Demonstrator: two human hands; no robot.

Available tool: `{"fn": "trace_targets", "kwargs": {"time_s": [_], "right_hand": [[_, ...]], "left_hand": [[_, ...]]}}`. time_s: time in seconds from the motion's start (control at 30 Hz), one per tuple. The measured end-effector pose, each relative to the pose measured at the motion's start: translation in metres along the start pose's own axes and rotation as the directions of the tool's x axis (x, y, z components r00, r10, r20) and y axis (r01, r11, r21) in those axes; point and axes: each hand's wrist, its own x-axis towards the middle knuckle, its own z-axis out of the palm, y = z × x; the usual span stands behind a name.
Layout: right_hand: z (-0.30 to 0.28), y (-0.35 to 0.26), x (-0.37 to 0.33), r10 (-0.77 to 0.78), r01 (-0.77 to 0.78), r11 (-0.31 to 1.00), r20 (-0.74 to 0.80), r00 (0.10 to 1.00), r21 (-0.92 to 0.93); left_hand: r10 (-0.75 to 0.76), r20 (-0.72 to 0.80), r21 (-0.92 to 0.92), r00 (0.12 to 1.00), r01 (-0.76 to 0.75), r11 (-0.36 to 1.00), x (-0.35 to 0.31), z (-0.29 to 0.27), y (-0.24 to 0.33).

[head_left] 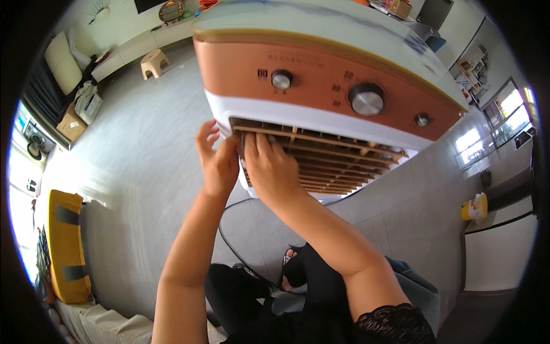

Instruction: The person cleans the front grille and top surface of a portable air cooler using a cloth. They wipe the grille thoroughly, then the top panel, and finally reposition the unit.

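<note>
In front of me stands a box-shaped appliance with a copper-coloured control panel (321, 86) and a brown slatted grille (338, 163) set in a white frame. My right hand (269, 169) is at the grille's left end, its bent fingers pressed together against the upper slats. Something small and dark shows beside those fingers; I cannot make out what it is. My left hand (220, 166) is at the white frame's left edge. Its thumb reaches the grille's upper left corner, close to the right fingers, while its other fingers are curled loosely and stand apart from the thumb.
Three silver knobs sit on the panel, below a pale marbled top (332, 23). A black cable (229, 243) loops over the grey tiled floor near my feet. A beige stool (153, 63) stands far left, a yellow padded piece (67, 246) at left, and a yellow-white bucket (475, 207) at right.
</note>
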Motion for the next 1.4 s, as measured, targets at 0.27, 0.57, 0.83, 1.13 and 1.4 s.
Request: {"fn": "trace_targets", "kwargs": {"time_s": [0.27, 0.57, 0.83, 1.13, 1.4], "right_hand": [[-0.016, 0.045, -0.014, 0.013, -0.020, 0.994, 0.067, 0.998, 0.107], [-0.027, 0.028, -0.007, 0.099, -0.119, 0.988, 0.201, 0.975, 0.093], [-0.037, 0.029, -0.029, 0.041, -0.051, 0.997, 0.172, 0.984, 0.059], [-0.051, 0.032, -0.031, 0.106, -0.251, 0.940, 0.502, 0.859, 0.232], [-0.046, 0.025, -0.038, 0.149, -0.317, 0.908, 0.497, 0.855, 0.273]], "left_hand": [[0.015, 0.034, 0.057, 0.999, -0.017, 0.998, 0.001, 0.011, -0.004], [-0.183, 0.091, -0.112, 0.979, 0.193, 0.975, 0.006, -0.012, 0.013], [-0.372, 0.157, -0.036, 0.915, 0.382, 0.923, -0.062, -0.061, 0.067], [-0.491, 0.373, 0.087, 0.787, 0.497, 0.863, -0.128, -0.140, 0.158], [-0.489, 0.426, 0.094, 0.761, 0.500, 0.861, -0.159, -0.139, 0.140]]}}
